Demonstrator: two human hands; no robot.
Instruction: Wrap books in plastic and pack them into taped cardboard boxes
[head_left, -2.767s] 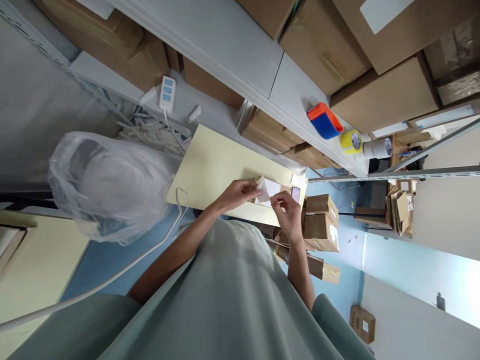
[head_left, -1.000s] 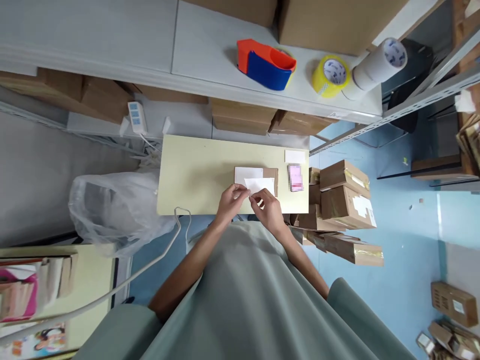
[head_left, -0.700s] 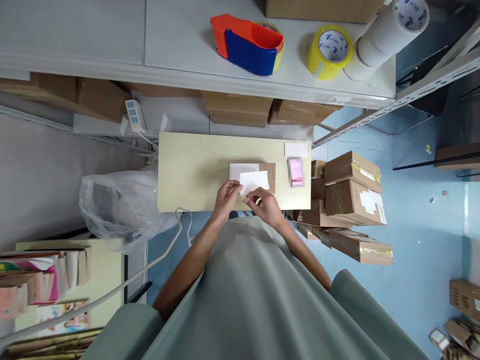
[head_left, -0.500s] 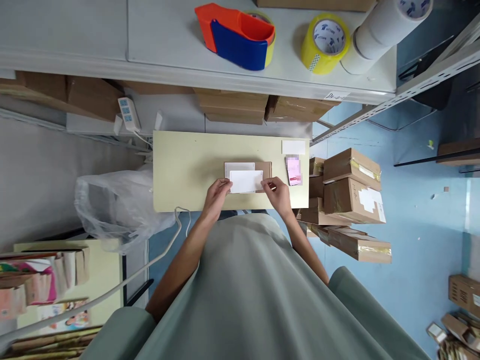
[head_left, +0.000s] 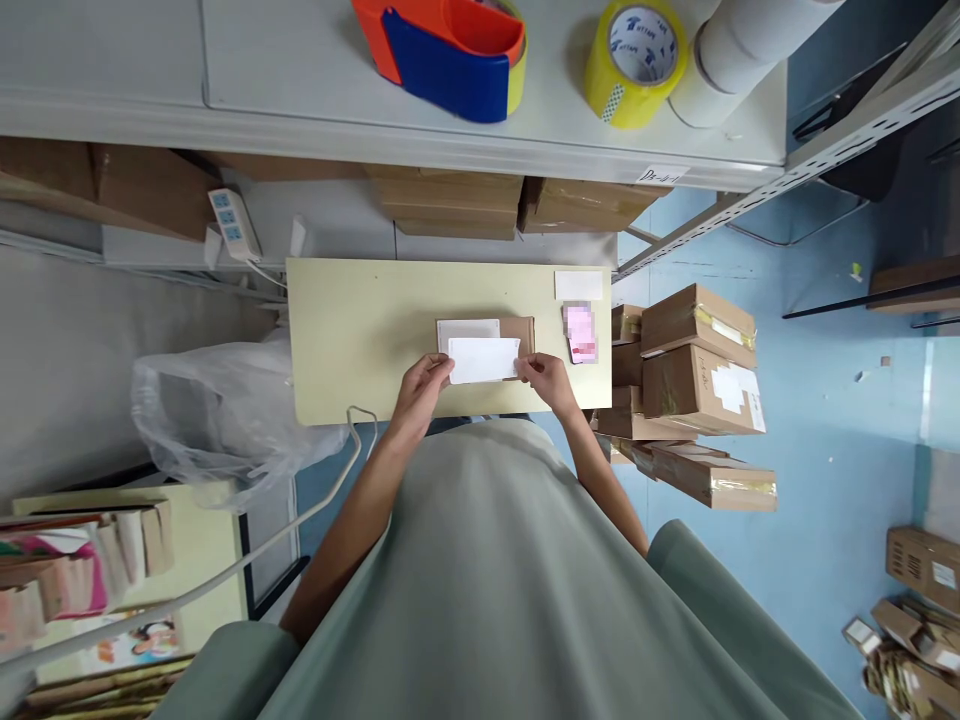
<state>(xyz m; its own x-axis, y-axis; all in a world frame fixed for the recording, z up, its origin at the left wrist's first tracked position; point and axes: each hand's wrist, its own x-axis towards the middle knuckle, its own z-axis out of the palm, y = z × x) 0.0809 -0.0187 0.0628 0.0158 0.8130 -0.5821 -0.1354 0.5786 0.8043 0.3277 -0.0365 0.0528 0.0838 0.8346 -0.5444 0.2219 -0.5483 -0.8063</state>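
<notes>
One white label (head_left: 484, 360) stretches between two bare hands, its printed side, if any, not readable from here. The left hand (head_left: 425, 392) pinches its left end between thumb and fingers; the right hand (head_left: 549, 382) pinches its right end the same way. The label lies directly between the two sets of fingertips, held above or against one flat cardboard box (head_left: 527, 332); whether it touches the box cannot be told. A second, pale label (head_left: 469, 329) sits on the box's left part, partly covered by the held one.

The box rests on one cream-colored table (head_left: 345, 330). To the right of the box lie one phone (head_left: 580, 334), its pink screen blurred, and, just beyond it, one white slip (head_left: 578, 285). On the gray shelf (head_left: 300, 95) past the table stand one red-and-blue tape dispenser (head_left: 450, 70), one yellow tape roll (head_left: 626, 95) and a stack of white rolls (head_left: 739, 60), too cropped to count. One power strip (head_left: 234, 224) sits lower left of the dispenser, and one clear plastic bag (head_left: 217, 405) slumps left of the table. At right, at least four cartons (head_left: 697, 385) are piled beside it.
</notes>
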